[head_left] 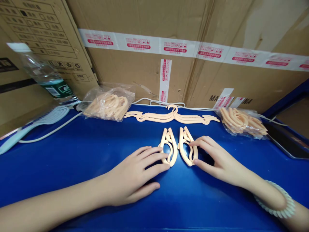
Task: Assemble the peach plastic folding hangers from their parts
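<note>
Two folded peach plastic hangers lie side by side on the blue table, their narrow ends pointing away from me. My left hand (138,172) is spread flat, with its fingertips touching the left folded hanger (175,151) and its thumb apart from it on the table. My right hand (214,158) has its thumb at the lower corner of the right folded hanger (182,154) and its index finger over the upper side, lightly gripping it. Just behind them lies a small stack of unfolded hangers (159,117), hooks pointing away.
Clear bags of folded hangers lie at the back left (108,104) and back right (241,122). A pale blue hairbrush (48,116), a water bottle (45,71) and a white cable (53,130) are on the left. Cardboard boxes (135,64) wall off the back. A dark tablet-like object (287,141) sits at right.
</note>
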`<state>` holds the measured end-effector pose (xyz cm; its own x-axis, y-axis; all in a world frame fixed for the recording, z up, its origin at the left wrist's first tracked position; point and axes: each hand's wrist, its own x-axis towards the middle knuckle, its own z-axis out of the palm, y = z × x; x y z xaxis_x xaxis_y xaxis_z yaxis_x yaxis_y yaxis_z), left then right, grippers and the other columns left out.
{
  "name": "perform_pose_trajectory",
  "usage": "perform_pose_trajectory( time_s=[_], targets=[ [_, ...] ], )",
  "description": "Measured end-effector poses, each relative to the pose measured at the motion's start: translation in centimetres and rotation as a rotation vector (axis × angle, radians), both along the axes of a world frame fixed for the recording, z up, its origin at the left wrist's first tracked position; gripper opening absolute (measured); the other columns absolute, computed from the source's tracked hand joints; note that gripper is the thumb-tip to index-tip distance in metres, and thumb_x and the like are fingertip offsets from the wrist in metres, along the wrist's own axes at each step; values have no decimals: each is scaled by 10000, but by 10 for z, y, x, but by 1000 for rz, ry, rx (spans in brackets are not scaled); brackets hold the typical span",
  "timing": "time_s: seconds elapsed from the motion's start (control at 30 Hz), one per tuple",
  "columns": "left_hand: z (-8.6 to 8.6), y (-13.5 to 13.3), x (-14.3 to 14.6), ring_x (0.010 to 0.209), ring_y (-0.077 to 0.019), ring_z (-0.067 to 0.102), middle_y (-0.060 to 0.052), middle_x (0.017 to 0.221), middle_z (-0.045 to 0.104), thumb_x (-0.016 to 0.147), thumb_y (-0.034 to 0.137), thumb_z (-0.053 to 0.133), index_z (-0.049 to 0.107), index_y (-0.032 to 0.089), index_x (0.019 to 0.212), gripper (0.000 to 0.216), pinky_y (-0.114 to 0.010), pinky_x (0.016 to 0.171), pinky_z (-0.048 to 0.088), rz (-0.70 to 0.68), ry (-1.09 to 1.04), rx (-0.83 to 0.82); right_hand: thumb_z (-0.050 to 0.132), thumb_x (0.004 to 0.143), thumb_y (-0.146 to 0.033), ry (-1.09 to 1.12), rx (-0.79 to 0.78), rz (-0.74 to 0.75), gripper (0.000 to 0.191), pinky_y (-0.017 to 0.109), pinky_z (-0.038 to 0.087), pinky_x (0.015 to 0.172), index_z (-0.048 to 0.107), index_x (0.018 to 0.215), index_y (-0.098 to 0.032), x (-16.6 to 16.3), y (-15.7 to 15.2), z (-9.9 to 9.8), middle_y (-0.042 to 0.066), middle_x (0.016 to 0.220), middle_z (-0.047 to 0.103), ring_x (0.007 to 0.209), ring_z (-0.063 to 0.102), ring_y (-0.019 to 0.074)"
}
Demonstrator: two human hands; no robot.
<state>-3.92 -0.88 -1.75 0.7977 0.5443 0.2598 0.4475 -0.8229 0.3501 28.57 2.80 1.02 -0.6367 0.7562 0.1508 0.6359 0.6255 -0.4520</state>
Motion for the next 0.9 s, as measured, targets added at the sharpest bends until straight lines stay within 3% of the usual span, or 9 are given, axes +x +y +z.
perform_pose_trajectory(
  time_s=[0.3,0.63,0.9],
  targets=[
    [2,-3,1,1461,-328,406,-139,1479,548,1022,270,505,519,172,1409,399,-526,1179,437,21,22,59,632,977,-394,-70,88,95,527,462,533,982,495,1465,-251,-4,0,-3,136,1301,581,1180,573,301],
    [-2,-1,-1,1485,-309,375,-134,1491,527,1026,264,499,510,184,1396,378,-512,1181,448,49,-1,39,641,970,-367,-41,93,99,553,444,519,1024,469,1482,-252,-2,-3,-3,143,1370,548,1234,556,294],
    [-2,-4,-1,1523,-342,301,-147,1587,423,1007,297,549,444,181,1471,489,-568,1201,404,43,38,44,601,969,-255,-65,116,304,432,393,513,987,551,1397,-235,-7,-11,3,139,1319,561,1181,570,264]
  ],
)
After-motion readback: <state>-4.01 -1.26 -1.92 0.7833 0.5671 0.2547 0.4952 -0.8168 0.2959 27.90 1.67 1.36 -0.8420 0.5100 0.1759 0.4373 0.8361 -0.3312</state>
